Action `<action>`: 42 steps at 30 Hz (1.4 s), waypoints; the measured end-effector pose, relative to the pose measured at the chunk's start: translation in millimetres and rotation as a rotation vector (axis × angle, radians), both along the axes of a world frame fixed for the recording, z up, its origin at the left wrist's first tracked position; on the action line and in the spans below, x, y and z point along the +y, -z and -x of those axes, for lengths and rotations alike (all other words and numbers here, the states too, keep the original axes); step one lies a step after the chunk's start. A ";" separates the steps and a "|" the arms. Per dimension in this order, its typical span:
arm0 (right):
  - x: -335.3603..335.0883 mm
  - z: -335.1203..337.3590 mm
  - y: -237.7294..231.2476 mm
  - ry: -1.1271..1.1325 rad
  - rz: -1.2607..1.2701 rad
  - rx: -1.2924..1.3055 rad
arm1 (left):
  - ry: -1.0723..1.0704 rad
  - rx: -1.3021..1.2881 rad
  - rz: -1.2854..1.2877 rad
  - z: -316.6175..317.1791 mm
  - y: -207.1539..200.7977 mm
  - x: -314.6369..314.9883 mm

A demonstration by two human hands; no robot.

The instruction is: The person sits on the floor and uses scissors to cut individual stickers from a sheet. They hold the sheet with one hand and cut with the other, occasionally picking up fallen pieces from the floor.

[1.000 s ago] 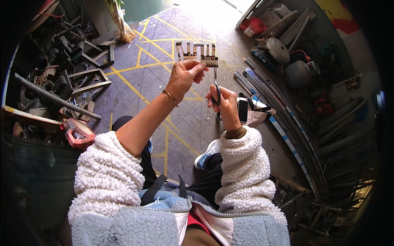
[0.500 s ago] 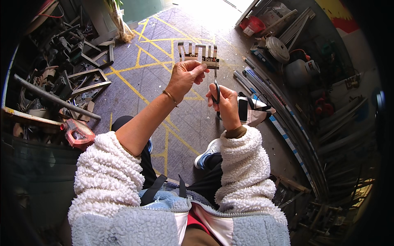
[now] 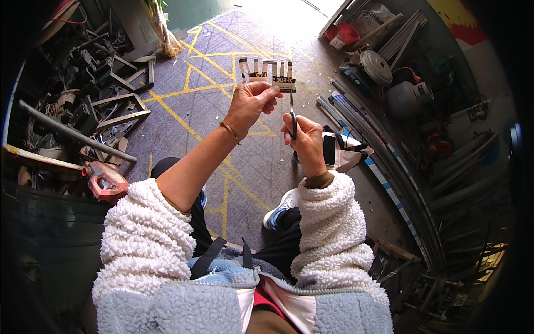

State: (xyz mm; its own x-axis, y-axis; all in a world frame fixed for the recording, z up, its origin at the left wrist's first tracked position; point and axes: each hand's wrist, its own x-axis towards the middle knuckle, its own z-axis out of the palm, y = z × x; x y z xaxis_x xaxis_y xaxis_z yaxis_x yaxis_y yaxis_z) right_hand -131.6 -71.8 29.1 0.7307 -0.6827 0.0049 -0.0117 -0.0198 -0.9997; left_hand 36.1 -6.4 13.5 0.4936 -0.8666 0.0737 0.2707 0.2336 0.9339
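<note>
A small piece of printed paper or card [image 3: 283, 86], cut into upright strips along its far edge, is pinched between the thumb and fingers of my left hand [image 3: 255, 104]. My right hand [image 3: 306, 140] grips a pair of scissors [image 3: 293, 123] with dark handles. The scissor blades point away from me and meet the card's near edge toward its right end. Whether the blades are parted is too small to tell. A bracelet [image 3: 230, 130] circles my left wrist.
Metal frames and scrap [image 3: 119, 106] crowd the left, with a red plastic jug [image 3: 105, 181] near my left sleeve. Long bars [image 3: 389, 161] lie along the right, beside a pale bag [image 3: 349, 156] with a dark phone-like object [image 3: 330, 149]. Yellow lines cross the grey floor [image 3: 192, 172].
The card has shifted very slightly left in my left hand. My right hand's fingers and the scissor handles have moved a little; otherwise the scene looks the same.
</note>
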 end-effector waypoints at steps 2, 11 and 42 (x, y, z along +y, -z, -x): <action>0.3 -0.8 0.4 -0.003 0.002 -0.002 | 0.004 0.016 0.000 -0.3 -0.9 0.1; -0.4 -0.3 1.1 0.024 0.012 0.011 | 0.027 -0.057 -0.059 -1.3 -5.7 2.0; -1.8 -0.7 4.3 0.001 0.097 -0.006 | -0.053 -0.151 0.028 2.3 0.8 -2.3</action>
